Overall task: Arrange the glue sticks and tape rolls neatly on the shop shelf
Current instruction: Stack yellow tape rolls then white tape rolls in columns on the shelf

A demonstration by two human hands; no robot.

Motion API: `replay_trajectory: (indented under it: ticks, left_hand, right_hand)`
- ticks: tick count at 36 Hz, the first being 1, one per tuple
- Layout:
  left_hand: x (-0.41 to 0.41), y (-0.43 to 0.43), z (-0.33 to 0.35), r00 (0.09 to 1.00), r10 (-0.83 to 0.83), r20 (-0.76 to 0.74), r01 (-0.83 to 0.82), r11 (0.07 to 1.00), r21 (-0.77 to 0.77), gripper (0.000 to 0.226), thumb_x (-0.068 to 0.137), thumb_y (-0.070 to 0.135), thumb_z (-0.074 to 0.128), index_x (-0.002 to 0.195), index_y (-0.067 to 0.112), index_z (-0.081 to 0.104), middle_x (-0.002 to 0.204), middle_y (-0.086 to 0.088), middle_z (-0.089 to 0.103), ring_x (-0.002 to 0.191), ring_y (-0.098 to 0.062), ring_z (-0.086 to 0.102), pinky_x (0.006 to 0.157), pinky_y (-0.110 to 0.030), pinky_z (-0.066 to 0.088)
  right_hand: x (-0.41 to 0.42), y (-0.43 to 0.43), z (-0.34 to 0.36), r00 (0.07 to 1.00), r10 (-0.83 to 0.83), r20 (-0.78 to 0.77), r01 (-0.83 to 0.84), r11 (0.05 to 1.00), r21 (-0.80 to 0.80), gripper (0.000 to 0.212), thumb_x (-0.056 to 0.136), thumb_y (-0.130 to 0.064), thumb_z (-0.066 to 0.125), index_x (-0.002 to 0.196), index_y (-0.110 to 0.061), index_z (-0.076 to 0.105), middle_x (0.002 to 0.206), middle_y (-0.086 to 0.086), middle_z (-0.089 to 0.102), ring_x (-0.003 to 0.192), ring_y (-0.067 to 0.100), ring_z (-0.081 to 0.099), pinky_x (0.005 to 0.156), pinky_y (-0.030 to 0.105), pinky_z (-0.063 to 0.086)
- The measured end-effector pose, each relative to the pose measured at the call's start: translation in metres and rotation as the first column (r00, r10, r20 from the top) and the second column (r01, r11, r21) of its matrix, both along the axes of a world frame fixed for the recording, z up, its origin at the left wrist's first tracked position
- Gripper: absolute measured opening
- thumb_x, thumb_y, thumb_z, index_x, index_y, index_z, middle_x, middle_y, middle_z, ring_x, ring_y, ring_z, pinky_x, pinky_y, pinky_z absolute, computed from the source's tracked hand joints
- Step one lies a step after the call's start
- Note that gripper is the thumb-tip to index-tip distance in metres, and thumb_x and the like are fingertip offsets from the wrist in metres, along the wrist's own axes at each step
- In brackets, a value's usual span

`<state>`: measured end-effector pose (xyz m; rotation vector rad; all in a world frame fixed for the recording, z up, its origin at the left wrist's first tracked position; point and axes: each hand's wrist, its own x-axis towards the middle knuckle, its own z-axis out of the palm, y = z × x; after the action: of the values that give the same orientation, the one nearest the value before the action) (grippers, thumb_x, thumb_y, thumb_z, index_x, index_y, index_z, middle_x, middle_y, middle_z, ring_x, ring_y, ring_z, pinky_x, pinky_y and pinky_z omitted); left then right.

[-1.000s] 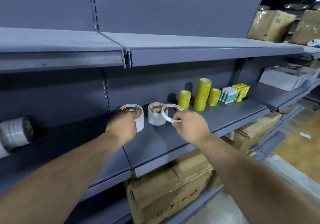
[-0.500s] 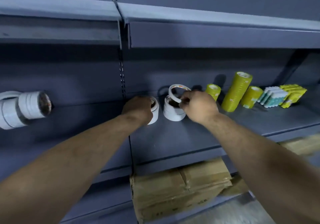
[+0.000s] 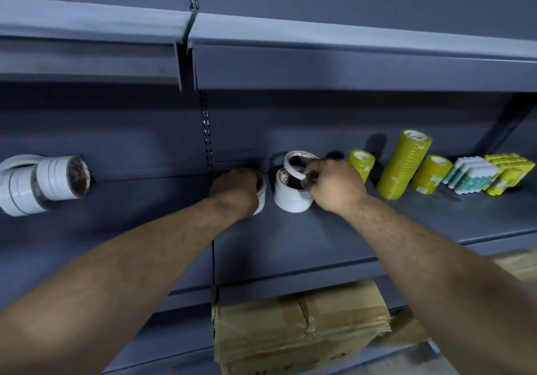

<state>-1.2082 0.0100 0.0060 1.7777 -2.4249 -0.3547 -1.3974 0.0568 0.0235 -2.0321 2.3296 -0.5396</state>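
The right hand (image 3: 331, 186) is pinching a thin tape roll (image 3: 293, 162) tilted over the white stack (image 3: 290, 200) below its fingers, the left hand (image 3: 235, 188) is gripping a wider roll (image 3: 261, 197) alongside; stacking seems under way, needing a flat, centred lowering

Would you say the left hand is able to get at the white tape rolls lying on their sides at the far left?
Probably yes: nothing stands on the shelf between the left hand and those sideways rolls. It grips a white roll now, though, so it would have to let go first.
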Motion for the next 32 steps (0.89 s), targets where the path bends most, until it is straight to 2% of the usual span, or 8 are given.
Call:
replay_trajectory:
  ticks: [2, 6, 12, 17, 21, 27, 32]
  left_hand:
    - [-0.002, 0.002, 0.0, 1.0, 0.003, 0.006, -0.003, 1.0, -0.027, 0.022, 0.088, 0.014, 0.052, 0.105, 0.013, 0.065, 0.117, -0.008, 0.066, 0.105, -0.031, 0.064, 0.076, -0.027, 0.042]
    - [-0.003, 0.002, -0.001, 1.0, 0.01, 0.017, -0.009, 0.999, -0.048, 0.024, 0.086, 0.011, 0.054, 0.107, 0.013, 0.065, 0.124, -0.009, 0.064, 0.113, -0.03, 0.061, 0.082, -0.028, 0.043]
    - [-0.002, -0.002, -0.003, 1.0, 0.0, 0.014, 0.001, 0.999, -0.045, 0.017, 0.088, 0.015, 0.058, 0.103, 0.015, 0.066, 0.121, -0.006, 0.065, 0.111, -0.029, 0.062, 0.078, -0.025, 0.039]
    - [-0.002, -0.005, -0.003, 1.0, 0.0, 0.006, 0.001, 0.999, -0.041, 0.017, 0.09, 0.02, 0.057, 0.103, 0.016, 0.067, 0.12, -0.005, 0.067, 0.11, -0.029, 0.063, 0.078, -0.026, 0.04]
    - [-0.002, -0.007, -0.004, 1.0, 0.005, 0.014, -0.004, 0.998, -0.061, 0.021, 0.089, 0.021, 0.057, 0.106, 0.016, 0.067, 0.123, -0.006, 0.065, 0.112, -0.03, 0.063, 0.081, -0.028, 0.043]
    - [-0.002, -0.009, -0.004, 1.0, 0.014, 0.026, -0.012, 0.998, -0.06, 0.029, 0.087, 0.021, 0.058, 0.114, 0.014, 0.066, 0.128, -0.008, 0.063, 0.115, -0.031, 0.062, 0.083, -0.029, 0.045]
    - [-0.002, -0.009, -0.005, 0.999, 0.009, 0.053, -0.006, 0.998, -0.061, 0.03, 0.087, 0.02, 0.059, 0.116, 0.015, 0.065, 0.13, -0.007, 0.062, 0.117, -0.03, 0.061, 0.088, -0.031, 0.047]
  right_hand:
    - [0.0, -0.001, -0.001, 1.0, -0.002, -0.003, 0.002, 1.0, 0.011, 0.018, 0.09, -0.033, 0.063, 0.105, -0.027, 0.072, 0.108, 0.001, 0.072, 0.1, 0.027, 0.065, 0.082, 0.035, 0.054]
    - [0.001, -0.002, -0.003, 1.0, -0.003, -0.025, 0.004, 0.999, 0.042, 0.018, 0.09, -0.033, 0.063, 0.104, -0.027, 0.072, 0.107, 0.0, 0.072, 0.099, 0.027, 0.066, 0.081, 0.035, 0.054]
    - [0.006, -0.007, -0.002, 0.997, -0.018, -0.072, 0.027, 0.992, 0.126, 0.014, 0.09, -0.032, 0.06, 0.098, -0.03, 0.071, 0.102, -0.002, 0.072, 0.092, 0.025, 0.067, 0.077, 0.034, 0.055]
    - [0.011, -0.013, -0.002, 0.997, -0.054, -0.064, 0.065, 0.98, 0.19, 0.016, 0.089, -0.032, 0.06, 0.1, -0.032, 0.072, 0.1, -0.002, 0.072, 0.089, 0.024, 0.067, 0.077, 0.035, 0.058]
    - [0.013, -0.016, -0.004, 0.996, -0.059, -0.066, 0.073, 0.971, 0.226, 0.019, 0.09, -0.03, 0.059, 0.105, -0.03, 0.072, 0.104, 0.0, 0.072, 0.093, 0.026, 0.068, 0.078, 0.035, 0.058]
    - [0.017, -0.018, -0.008, 0.995, -0.048, -0.089, 0.068, 0.968, 0.241, 0.026, 0.094, -0.042, 0.057, 0.114, -0.032, 0.07, 0.114, 0.0, 0.071, 0.102, 0.027, 0.066, 0.084, 0.034, 0.056]
    - [0.019, -0.02, -0.007, 0.994, -0.061, -0.087, 0.081, 0.964, 0.253, 0.023, 0.095, -0.041, 0.055, 0.108, -0.03, 0.071, 0.11, 0.001, 0.071, 0.099, 0.027, 0.067, 0.083, 0.035, 0.056]
